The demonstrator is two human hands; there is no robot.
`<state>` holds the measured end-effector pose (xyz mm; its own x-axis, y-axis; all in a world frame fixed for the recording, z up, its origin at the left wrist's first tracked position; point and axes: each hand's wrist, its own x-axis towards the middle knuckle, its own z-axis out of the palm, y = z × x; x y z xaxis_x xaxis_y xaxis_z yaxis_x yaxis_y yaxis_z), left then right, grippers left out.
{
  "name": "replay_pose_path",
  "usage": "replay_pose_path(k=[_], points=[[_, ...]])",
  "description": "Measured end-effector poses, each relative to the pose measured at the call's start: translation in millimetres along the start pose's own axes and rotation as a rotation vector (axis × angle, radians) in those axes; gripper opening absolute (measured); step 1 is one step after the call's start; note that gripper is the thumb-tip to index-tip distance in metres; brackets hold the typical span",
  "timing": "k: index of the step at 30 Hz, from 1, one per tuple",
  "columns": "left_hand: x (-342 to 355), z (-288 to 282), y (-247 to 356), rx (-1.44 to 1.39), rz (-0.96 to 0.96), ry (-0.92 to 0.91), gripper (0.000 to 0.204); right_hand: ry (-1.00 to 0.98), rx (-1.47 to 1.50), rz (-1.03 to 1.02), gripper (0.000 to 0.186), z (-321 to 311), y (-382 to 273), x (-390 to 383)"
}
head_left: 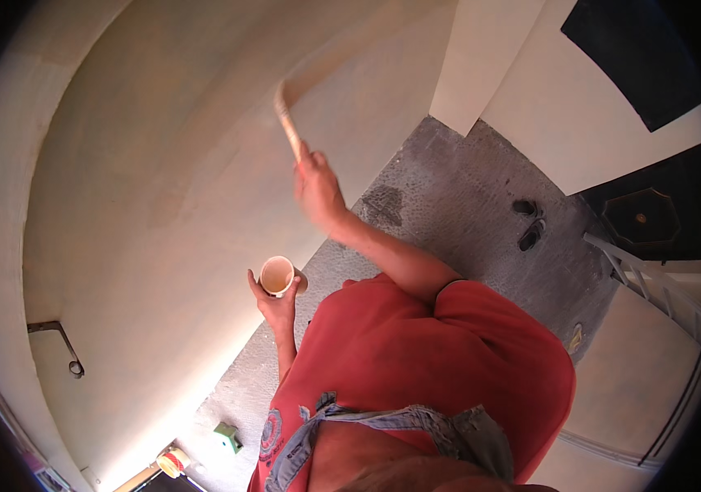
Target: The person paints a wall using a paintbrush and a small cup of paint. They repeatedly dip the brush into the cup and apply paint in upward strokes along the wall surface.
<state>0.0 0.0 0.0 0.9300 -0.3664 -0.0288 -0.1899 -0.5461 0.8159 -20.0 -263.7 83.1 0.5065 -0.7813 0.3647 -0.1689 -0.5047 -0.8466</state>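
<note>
My right hand is closed around the handle of a paintbrush, arm stretched forward. The brush's bristle end lies against the large beige wall, its tip smeared by motion. A darker streak runs over the wall from the brush toward the upper right. Lower and to the left, my left hand grips a paper-like cup from below and the side. Its open mouth shows a pale pinkish inside; how full it is I cannot make out.
Grey textured floor meets the wall's foot. Dark shoes lie on it to the right, near a metal ladder. A green box-like object and a tub stand at lower left. A metal bracket juts from the wall.
</note>
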Motion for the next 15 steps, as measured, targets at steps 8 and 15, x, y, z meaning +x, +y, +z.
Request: replay_pose_path(k=[8, 15], points=[[-2.7, 26.5, -2.5, -0.027, -0.004, -0.017, 0.120, -0.099, 0.064, -0.051, 0.043, -27.4, 0.4, -34.4], [16.1, 16.1, -6.4, 0.028, -0.056, 0.046, 0.123, 0.351, -0.234, -0.105, 0.032, -110.1, 98.7, 87.0]])
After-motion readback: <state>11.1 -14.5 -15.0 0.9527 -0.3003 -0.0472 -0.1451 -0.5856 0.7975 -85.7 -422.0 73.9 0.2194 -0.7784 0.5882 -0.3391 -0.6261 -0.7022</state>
